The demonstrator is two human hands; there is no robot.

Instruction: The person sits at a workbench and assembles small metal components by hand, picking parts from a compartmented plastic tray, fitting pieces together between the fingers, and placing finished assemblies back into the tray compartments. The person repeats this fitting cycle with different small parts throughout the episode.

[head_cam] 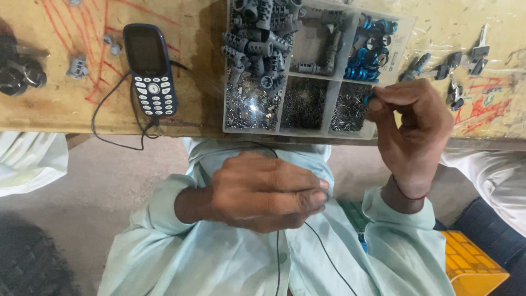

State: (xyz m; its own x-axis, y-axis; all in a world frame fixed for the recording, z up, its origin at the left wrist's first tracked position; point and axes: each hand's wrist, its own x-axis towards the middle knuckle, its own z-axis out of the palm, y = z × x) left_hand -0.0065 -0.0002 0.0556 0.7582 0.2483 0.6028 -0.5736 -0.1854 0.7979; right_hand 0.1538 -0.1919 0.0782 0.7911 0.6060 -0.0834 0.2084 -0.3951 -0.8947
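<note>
Right hand [408, 129] pinches small blue ring [369, 99].

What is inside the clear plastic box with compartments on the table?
The compartment box holds grey cylinder parts in the large section, blue ring parts in another, and tiny dark metal pieces in the front sections. The right hand covers its near right corner.

A dark blue keypad phone [150, 70] lies on the worn wooden bench [82, 104], a thin black cable [112, 143] looping from its lower end over the bench edge; small grey metal parts [78, 67] sit to its left among red scribbles; several keys [457, 63] lie scattered at the far right; a yellow plastic crate [474, 263] stands on the floor.
</note>
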